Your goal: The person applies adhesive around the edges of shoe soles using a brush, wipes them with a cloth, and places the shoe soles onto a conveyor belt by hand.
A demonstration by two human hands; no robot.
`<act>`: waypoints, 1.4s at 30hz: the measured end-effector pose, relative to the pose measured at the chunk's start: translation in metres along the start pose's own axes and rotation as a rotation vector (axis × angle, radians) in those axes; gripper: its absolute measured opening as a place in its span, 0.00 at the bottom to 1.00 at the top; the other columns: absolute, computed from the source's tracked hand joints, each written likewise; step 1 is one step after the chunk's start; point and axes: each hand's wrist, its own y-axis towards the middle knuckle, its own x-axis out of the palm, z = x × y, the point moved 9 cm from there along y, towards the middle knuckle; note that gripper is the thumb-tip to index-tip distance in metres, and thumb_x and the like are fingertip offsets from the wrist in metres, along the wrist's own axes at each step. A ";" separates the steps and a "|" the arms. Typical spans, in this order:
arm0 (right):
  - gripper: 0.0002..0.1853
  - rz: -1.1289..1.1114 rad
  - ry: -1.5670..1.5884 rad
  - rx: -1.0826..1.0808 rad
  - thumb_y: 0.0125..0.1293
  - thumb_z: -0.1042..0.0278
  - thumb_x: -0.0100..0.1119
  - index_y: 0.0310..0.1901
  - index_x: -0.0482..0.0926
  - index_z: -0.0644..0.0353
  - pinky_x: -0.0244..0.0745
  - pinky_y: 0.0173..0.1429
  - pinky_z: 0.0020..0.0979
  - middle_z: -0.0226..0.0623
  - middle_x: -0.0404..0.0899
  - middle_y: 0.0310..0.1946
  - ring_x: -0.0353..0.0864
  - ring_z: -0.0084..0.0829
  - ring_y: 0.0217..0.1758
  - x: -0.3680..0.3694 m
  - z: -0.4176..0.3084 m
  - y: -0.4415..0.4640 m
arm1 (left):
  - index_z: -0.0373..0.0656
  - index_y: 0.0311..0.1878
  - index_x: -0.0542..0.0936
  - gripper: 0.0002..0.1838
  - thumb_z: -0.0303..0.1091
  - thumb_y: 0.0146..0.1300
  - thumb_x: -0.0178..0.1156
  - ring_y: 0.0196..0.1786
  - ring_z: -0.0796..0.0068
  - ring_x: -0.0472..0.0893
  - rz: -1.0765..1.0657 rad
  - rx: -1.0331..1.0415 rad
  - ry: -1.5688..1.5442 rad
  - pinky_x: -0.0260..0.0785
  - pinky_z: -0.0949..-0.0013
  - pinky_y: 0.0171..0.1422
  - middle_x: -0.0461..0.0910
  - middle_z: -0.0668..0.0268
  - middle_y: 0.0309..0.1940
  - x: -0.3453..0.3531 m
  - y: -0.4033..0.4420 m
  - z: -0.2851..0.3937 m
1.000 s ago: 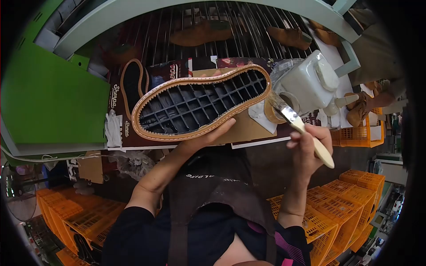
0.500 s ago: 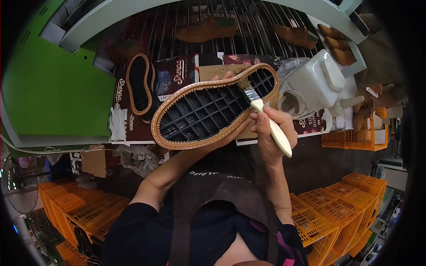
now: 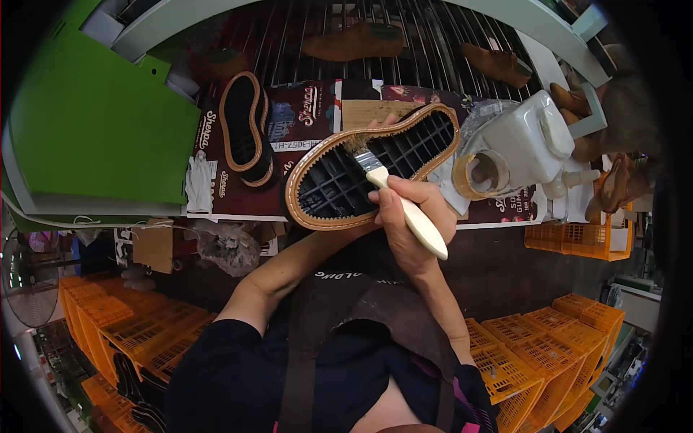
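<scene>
My left hand (image 3: pixel 382 122) supports a shoe sole (image 3: pixel 323 189) from beneath; its fingertips show past the far edge and the rest is hidden. The sole is black with a gridded hollow face turned up and a tan stitched rim. My right hand (image 3: pixel 421 216) is closed around the cream handle of a paintbrush (image 3: pixel 373 168). The bristles touch the sole's inner far rim, near its middle. To the right, a white plastic bottle (image 3: pixel 516 141) lies on its side, its round wide opening facing my hands.
More soles (image 3: pixel 242 130) rest stacked on the printed cardboard (image 3: pixel 292 119) at left. Brown shoes (image 3: pixel 354 42) stand on the metal roller rack behind. A green panel (image 3: pixel 94 123) borders the left. Orange crates (image 3: pixel 505 361) stand behind me on both sides.
The brush has moved left along the sole, from the narrower end to the far rim near the middle. The sole has shifted slightly right and turned a little.
</scene>
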 end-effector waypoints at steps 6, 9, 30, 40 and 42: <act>0.09 -0.061 0.077 0.087 0.55 0.76 0.68 0.36 0.80 0.67 0.75 0.29 0.22 0.38 0.82 0.27 0.82 0.24 0.25 0.015 -0.003 -0.003 | 0.48 0.66 0.60 0.31 0.41 0.63 0.60 0.67 0.75 0.62 -0.103 -0.066 0.178 0.56 0.67 0.71 0.62 0.63 0.64 -0.022 -0.017 -0.006; 0.09 -0.101 0.086 0.082 0.55 0.76 0.68 0.37 0.80 0.68 0.75 0.30 0.21 0.38 0.82 0.27 0.82 0.24 0.26 0.020 -0.008 -0.003 | 0.47 0.64 0.62 0.29 0.41 0.63 0.60 0.65 0.75 0.64 -0.159 -0.101 0.286 0.58 0.67 0.69 0.64 0.63 0.62 -0.029 -0.012 -0.027; 0.06 -0.526 0.172 0.036 0.64 0.79 0.55 0.42 0.75 0.68 0.70 0.26 0.17 0.42 0.83 0.30 0.75 0.16 0.22 0.042 -0.018 0.041 | 0.42 0.41 0.78 0.14 0.41 0.58 0.65 0.40 0.77 0.76 -0.401 -0.264 1.068 0.71 0.71 0.44 0.77 0.68 0.35 -0.019 -0.026 -0.019; 0.07 -0.697 0.289 0.262 0.63 0.75 0.59 0.41 0.77 0.67 0.72 0.31 0.17 0.38 0.83 0.31 0.76 0.16 0.27 0.047 0.014 0.072 | 0.39 0.46 0.80 0.19 0.42 0.56 0.68 0.44 0.74 0.77 -0.531 -0.672 1.062 0.69 0.73 0.51 0.81 0.65 0.39 -0.023 -0.041 -0.008; 0.07 -0.751 0.317 0.248 0.63 0.75 0.59 0.41 0.77 0.67 0.72 0.31 0.17 0.38 0.82 0.31 0.77 0.17 0.27 0.049 0.018 0.079 | 0.39 0.47 0.81 0.20 0.42 0.55 0.69 0.45 0.74 0.77 -0.521 -0.729 1.000 0.69 0.74 0.51 0.81 0.64 0.42 -0.022 -0.041 -0.004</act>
